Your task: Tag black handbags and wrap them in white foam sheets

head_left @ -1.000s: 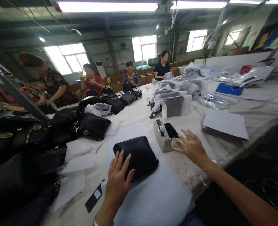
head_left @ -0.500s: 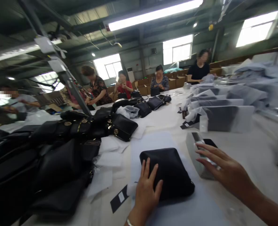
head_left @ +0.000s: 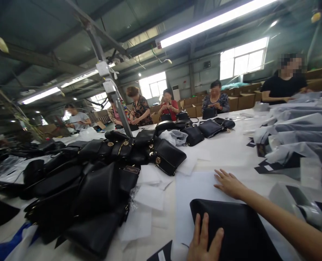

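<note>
A black handbag [head_left: 239, 228] lies flat at the bottom of the view, on a white sheet of wrapping paper [head_left: 188, 185]. My left hand [head_left: 206, 239] rests on the bag's left side with its fingers spread. Beyond the bag's far edge, my right hand [head_left: 228, 183] reaches across with fingers stretched out over the paper, holding nothing that I can see. To the right, partly behind my right forearm, stands a tape dispenser [head_left: 288, 203]. A black tag [head_left: 161, 252] with a white label lies left of the bag, cut off by the frame.
Several black handbags [head_left: 95, 195] are heaped on the left. Between heap and paper lie small white sheets [head_left: 150, 197]. Bags wrapped in white paper [head_left: 294, 134] stand in a row on the right. Co-workers sit or stand along the far side, near a metal post [head_left: 121, 112].
My right hand has left the tape dispenser and moved left, past the bag's far edge. My left hand stays on the bag. The view has turned left.
</note>
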The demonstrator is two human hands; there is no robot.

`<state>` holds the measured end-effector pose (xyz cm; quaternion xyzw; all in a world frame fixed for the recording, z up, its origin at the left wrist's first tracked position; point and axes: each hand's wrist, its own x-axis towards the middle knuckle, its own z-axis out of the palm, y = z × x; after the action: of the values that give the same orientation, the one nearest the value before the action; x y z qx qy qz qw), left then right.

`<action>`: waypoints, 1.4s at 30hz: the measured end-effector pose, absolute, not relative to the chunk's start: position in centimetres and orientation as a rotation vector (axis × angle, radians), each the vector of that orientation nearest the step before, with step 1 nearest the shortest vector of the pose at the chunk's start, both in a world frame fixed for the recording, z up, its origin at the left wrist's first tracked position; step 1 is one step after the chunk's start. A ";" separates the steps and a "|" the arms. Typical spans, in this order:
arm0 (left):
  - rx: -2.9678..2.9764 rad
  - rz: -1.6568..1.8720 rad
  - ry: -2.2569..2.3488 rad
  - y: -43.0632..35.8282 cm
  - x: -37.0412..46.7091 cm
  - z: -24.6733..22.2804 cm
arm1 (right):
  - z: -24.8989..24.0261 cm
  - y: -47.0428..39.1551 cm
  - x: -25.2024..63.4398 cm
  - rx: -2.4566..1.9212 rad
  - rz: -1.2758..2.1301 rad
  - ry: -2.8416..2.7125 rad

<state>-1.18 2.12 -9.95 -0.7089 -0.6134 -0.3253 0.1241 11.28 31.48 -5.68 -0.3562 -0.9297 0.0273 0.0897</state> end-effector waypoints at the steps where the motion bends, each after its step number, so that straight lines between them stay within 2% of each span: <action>1: -1.994 -1.021 -1.744 2.4 -1.0 -10.3 | -6.0 31.6 11.3 -1.057 0.093 -2.780; 5: -1.818 -1.176 -1.666 2.6 -0.3 -10.1 | -6.0 32.0 11.5 -0.972 0.126 -2.826; 9: -1.867 -1.109 -1.722 1.9 -0.3 -8.2 | -5.1 32.1 11.3 -0.878 0.140 -2.824; 18: -2.050 -0.923 -1.965 -0.4 0.1 -3.7 | -1.7 30.0 11.5 -0.963 0.140 -2.611; 27: -2.078 -0.957 -2.013 -0.8 0.3 -3.3 | 0.7 27.6 12.0 -0.914 0.262 -2.635; 36: -2.217 -0.936 -2.063 -1.0 -0.4 -2.5 | 3.1 26.4 11.8 -0.964 0.551 -2.616; 42: -2.242 -0.961 -2.131 -1.2 -0.3 -2.2 | 4.9 24.9 12.1 -0.846 0.494 -2.529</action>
<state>-0.28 -1.25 -2.22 -0.6914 -0.6571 -0.2964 -0.0488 12.06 24.90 4.85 -0.3048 -0.9111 0.1780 0.2130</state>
